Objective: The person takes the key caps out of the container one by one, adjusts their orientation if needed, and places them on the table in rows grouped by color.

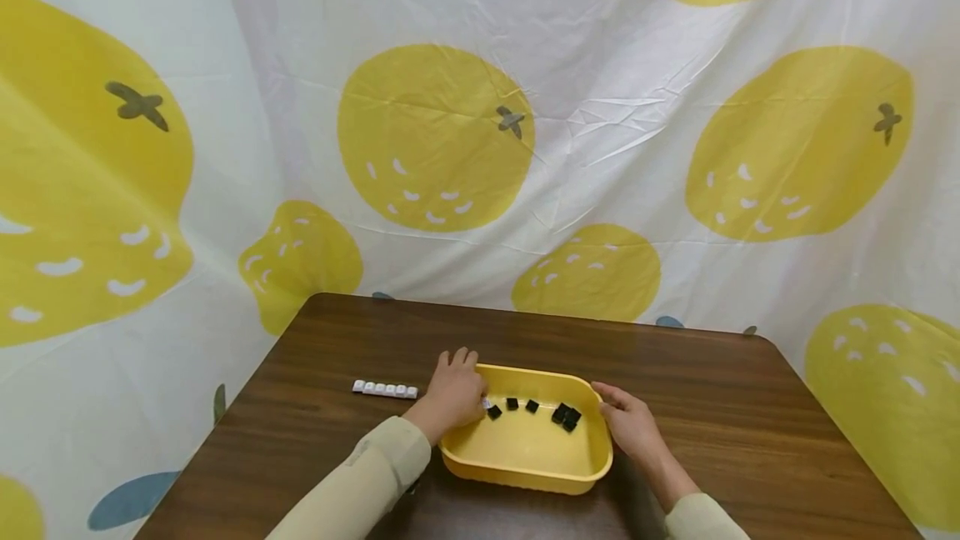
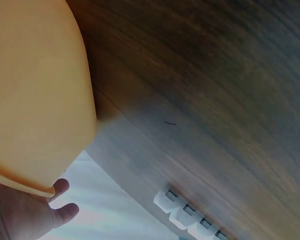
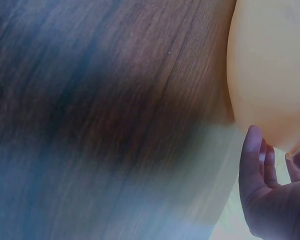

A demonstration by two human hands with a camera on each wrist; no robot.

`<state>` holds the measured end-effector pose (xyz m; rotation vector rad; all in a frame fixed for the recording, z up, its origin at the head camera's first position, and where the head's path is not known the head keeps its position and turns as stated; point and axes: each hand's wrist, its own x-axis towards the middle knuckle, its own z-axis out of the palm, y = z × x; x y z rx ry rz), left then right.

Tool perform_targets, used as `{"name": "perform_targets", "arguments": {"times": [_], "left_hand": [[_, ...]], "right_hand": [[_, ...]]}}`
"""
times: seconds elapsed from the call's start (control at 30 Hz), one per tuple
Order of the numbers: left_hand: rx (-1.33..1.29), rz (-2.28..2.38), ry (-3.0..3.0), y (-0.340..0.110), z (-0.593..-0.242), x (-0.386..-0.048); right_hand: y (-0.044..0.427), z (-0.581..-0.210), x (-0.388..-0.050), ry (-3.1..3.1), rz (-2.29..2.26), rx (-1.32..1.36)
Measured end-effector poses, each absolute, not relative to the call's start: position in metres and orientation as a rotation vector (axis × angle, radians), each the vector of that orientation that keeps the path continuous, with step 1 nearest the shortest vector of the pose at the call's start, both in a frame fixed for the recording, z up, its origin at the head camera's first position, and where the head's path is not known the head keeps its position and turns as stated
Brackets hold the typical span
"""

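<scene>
A yellow plastic basin (image 1: 525, 473) sits on the table, with several small black block-like pieces (image 1: 532, 406) scattered inside. A small whitish piece (image 1: 487, 402) shows beside my left hand (image 1: 454, 392), partly hidden by it. That hand holds the basin's left rim; in the left wrist view its fingertips (image 2: 66, 212) show past the rim's edge. On the opposite side my right hand (image 1: 632, 425) grips the right rim. From the right wrist view, its fingers (image 3: 252, 150) lie along the outer wall, with the rim between them and the thumb.
A row of several white keycaps (image 1: 385, 390) lies on the brown wooden table (image 1: 720, 407), left of the basin. Something small and dark (image 1: 412, 487) is mostly hidden by the left sleeve. A lemon-print curtain (image 1: 600, 148) hangs behind the table's far edge.
</scene>
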<state>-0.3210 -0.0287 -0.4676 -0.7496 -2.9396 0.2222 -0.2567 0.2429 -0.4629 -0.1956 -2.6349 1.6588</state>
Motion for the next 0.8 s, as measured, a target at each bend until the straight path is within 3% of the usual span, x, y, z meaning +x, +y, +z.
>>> {"name": "perform_targets", "arguments": {"times": [0.33,0.8], "left_hand": [[-0.728,0.185,-2.944,-0.027,-0.469,-0.321],[-0.739,-0.818,-2.785,-0.032,-0.449,-0.327]], "right_hand": [[0.242,-0.464,-0.257,-2.639,1.668,-0.200],[0.242,-0.464,-0.257,-2.640,1.671,-0.216]]}}
